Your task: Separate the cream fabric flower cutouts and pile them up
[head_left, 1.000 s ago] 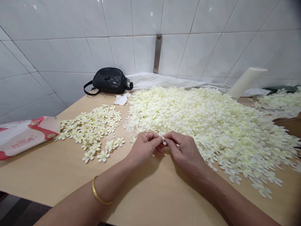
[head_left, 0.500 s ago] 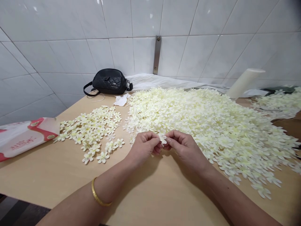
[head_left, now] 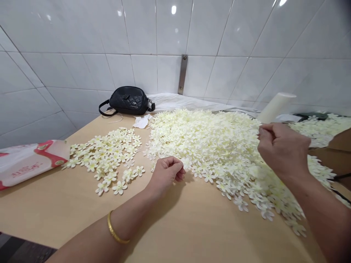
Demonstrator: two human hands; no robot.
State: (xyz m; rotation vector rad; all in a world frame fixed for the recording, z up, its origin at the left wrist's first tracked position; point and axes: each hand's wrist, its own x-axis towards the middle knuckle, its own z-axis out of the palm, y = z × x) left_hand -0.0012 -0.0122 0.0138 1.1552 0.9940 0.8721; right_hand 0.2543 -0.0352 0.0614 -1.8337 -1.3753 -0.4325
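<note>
My left hand (head_left: 168, 171) is low over the table, thumb and index finger pinched at the edge of a white artificial flower (head_left: 187, 163). That flower overlaps the near edge of a big heap of pale yellow-white artificial flowers (head_left: 208, 135). Raised above the right part of the heap, my right hand (head_left: 285, 148) has its fingers closed in a pinch. What it holds, if anything, is too small to make out. A smaller spread of similar flowers (head_left: 113, 151), with yellow centres, lies to the left of my left hand.
A white and red bag (head_left: 30, 162) lies at the left table edge. Against the tiled wall sit a black quilted bag (head_left: 128, 100), crumpled tissue (head_left: 142, 121) and white sheeting (head_left: 175, 101). A white roll (head_left: 276, 106) leans at back right, near brown cardboard (head_left: 329, 157).
My right hand has left the flower between both hands and moved up and to the right, over the heap. My left hand stays nearly in place. The view has tilted slightly upward.
</note>
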